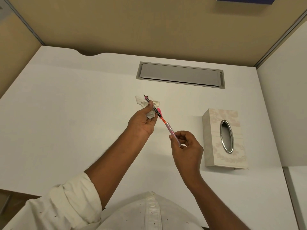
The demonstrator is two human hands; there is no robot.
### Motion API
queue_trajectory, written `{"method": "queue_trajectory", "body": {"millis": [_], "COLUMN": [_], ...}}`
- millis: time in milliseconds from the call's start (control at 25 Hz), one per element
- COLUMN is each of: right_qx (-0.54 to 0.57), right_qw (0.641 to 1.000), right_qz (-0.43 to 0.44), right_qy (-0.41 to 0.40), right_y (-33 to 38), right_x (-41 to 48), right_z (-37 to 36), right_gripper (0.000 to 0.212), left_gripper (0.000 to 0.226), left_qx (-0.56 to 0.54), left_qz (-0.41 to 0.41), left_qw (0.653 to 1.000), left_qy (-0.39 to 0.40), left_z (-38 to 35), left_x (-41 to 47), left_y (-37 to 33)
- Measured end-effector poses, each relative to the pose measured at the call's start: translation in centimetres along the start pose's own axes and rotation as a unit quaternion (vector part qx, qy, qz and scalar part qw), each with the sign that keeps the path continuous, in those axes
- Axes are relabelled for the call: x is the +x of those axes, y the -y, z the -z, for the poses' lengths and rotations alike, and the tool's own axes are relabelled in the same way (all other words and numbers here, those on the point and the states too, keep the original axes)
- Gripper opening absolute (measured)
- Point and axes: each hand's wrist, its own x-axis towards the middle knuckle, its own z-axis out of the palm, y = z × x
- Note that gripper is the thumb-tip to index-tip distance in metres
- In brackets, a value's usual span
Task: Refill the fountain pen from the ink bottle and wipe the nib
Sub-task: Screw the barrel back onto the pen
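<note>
1. Left hand (143, 121): raised above the tabletop (83, 113) at the centre of the frame. Its fingers are closed around a crumpled white tissue (150, 112) and around the front section of the fountain pen (157, 113), the thumb pressing on the pen's dark grip.
2. Nib (144, 96): it projects past the left thumb toward the upper left, bare, and lies against the upper edge of the tissue as seen from this view. Whether metal and paper actually touch cannot be determined.
3. Pen body: it runs diagonally from the nib, upper left, down to the lower right. A dark grip section, a pink part and a thin orange-red inner tube are visible between the two hands.
4. Right hand (186, 146): positioned right of centre and lower than the left hand. Thumb and forefinger are pinched together on the pale pink barrel (173, 134) at the rear end of the pen; the remaining fingers are curled inward.
5. Tissue box (214, 138): a pale patterned box with an oval metal-rimmed opening, resting on the tabletop at the right of the frame, well apart from both hands.
6. Cable hatch (180, 74): a grey rectangular flap set into the tabletop, above centre.
7. Sleeve (74, 201): white, rolled up on the left arm, lower left of the frame.
</note>
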Motion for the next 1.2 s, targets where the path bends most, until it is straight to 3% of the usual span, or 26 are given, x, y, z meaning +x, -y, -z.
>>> {"method": "queue_trajectory", "body": {"millis": [320,600,880,1200], "right_qx": [-0.002,0.185,0.255,0.240], "right_qw": [1.000,0.967,0.937,0.952], "right_qz": [-0.009,-0.171,-0.233,-0.188], "right_qy": [0.005,0.029,0.056,0.019], "right_y": [0.4,1.9,2.5,2.1], "right_x": [0.3,1.4,1.6,1.4], "right_z": [-0.6,-2.1,-2.2,-2.1], "right_gripper": [0.010,0.016,0.007,0.004], "left_gripper": [0.004,0.037,0.015,0.013], "left_qx": [-0.001,-0.018,0.005,0.138], "left_qz": [0.002,-0.027,-0.059,-0.151], "left_qw": [1.000,0.999,0.998,0.977], "left_qy": [-0.013,-0.001,-0.014,-0.060], "left_z": [0.4,0.7,0.5,0.8], "left_x": [-0.4,-0.1,-0.8,-1.3], "left_y": [0.9,1.9,1.8,2.6]}}
